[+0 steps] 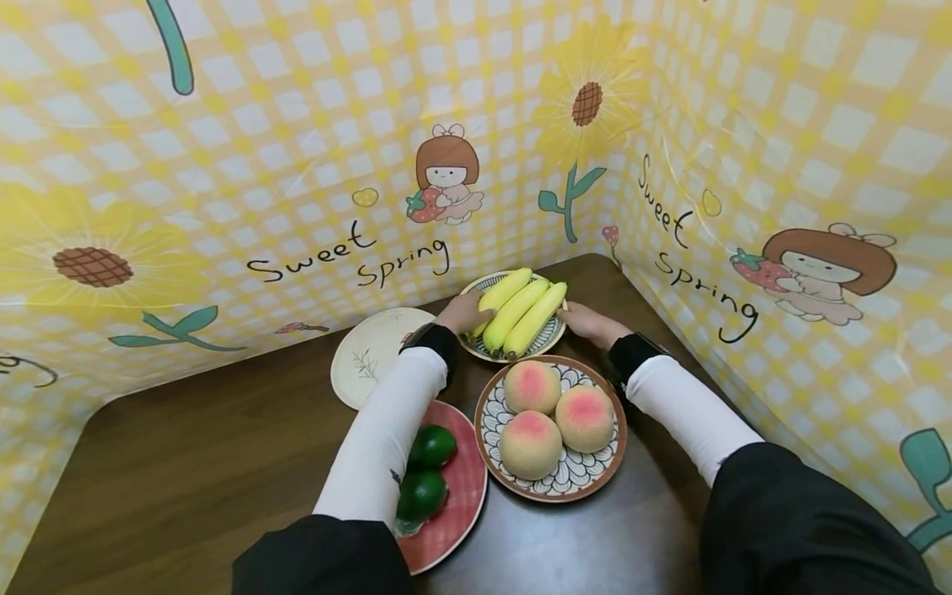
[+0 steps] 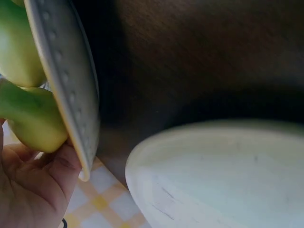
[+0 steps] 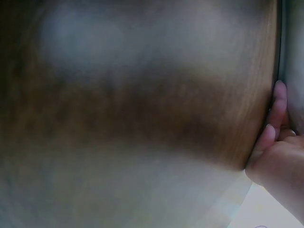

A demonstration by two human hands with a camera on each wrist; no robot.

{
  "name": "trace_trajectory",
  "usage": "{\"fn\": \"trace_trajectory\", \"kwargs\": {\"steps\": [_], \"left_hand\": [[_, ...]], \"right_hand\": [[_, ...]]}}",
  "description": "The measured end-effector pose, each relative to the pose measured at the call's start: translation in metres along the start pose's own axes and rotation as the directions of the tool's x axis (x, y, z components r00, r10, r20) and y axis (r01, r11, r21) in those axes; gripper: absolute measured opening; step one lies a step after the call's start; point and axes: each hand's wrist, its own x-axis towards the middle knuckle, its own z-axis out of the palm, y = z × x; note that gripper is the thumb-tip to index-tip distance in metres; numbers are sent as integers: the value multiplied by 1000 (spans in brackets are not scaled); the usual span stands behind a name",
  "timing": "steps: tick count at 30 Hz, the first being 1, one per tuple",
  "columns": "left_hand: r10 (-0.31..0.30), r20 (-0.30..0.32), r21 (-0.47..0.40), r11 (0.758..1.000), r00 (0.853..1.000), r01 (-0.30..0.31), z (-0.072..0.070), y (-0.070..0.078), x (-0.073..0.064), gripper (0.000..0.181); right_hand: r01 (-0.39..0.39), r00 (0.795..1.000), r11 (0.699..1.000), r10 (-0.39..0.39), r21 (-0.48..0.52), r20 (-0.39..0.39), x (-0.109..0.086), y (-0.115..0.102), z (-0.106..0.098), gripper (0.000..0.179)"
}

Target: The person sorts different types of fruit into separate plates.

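Note:
At the back of the table, several yellow bananas (image 1: 513,318) lie side by side on a small patterned plate (image 1: 549,340). My left hand (image 1: 461,314) is at the plate's left side, its fingers around the leftmost banana; in the left wrist view the thumb sits between that banana (image 2: 38,123) and the rim. My right hand (image 1: 590,322) grips the same plate's right rim. Seen from the right wrist, its fingers (image 3: 279,107) lie along the plate's underside, close over the table.
In front of the bananas stands a brown-rimmed plate (image 1: 487,450) holding 3 peaches (image 1: 531,445). A red plate (image 1: 464,512) with dark green fruits (image 1: 424,496) lies under my left forearm. A cream plate (image 1: 357,355) is at the back left. Checked cloth walls (image 1: 297,165) border the table (image 1: 186,463).

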Motion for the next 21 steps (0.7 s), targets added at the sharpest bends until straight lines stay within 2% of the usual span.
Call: {"fn": "trace_trajectory", "kwargs": {"steps": [5, 9, 15, 18, 21], "left_hand": [[-25, -13, -9, 1000, 1000, 25, 7, -5, 2, 59], [-21, -40, -16, 1000, 999, 21, 9, -5, 2, 59], [11, -41, -34, 999, 999, -12, 3, 3, -8, 60], [42, -42, -7, 999, 998, -42, -9, 1, -29, 61], [107, -54, 8, 994, 993, -107, -27, -10, -57, 62]], "right_hand": [[7, 1000, 1000, -7, 6, 12, 0, -1, 5, 53], [-6, 1000, 1000, 6, 0, -2, 0, -1, 6, 52], [-2, 1000, 1000, 2, 11, 3, -5, -2, -1, 53], [12, 1000, 999, -13, 45, 22, -8, -3, 0, 51], [27, 998, 998, -29, 54, 49, -8, 2, -4, 45]]}}
